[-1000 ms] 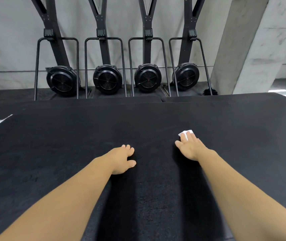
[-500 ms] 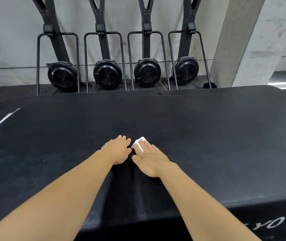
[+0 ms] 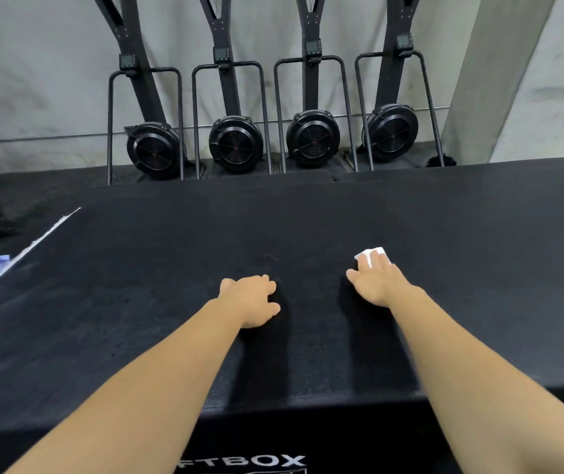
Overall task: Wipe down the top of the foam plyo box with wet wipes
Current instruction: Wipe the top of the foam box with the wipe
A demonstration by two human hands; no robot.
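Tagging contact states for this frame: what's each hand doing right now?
Left hand: open, resting on the plyo box top, holding nothing.
Right hand: open, flat, pressing the wet wipe onto it.

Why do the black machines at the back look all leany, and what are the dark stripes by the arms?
Head view: the wide-angle lens fans the ski machines outward; light from above likely casts the arm shadows on the plyo box top; the right forearm looks slightly motion-blurred, while the right hand and white wipe look sharp.

Black plyo box [image 3: 171, 285], white lettering; white wipe [image 3: 373, 254]; black machines [image 3: 234, 145]
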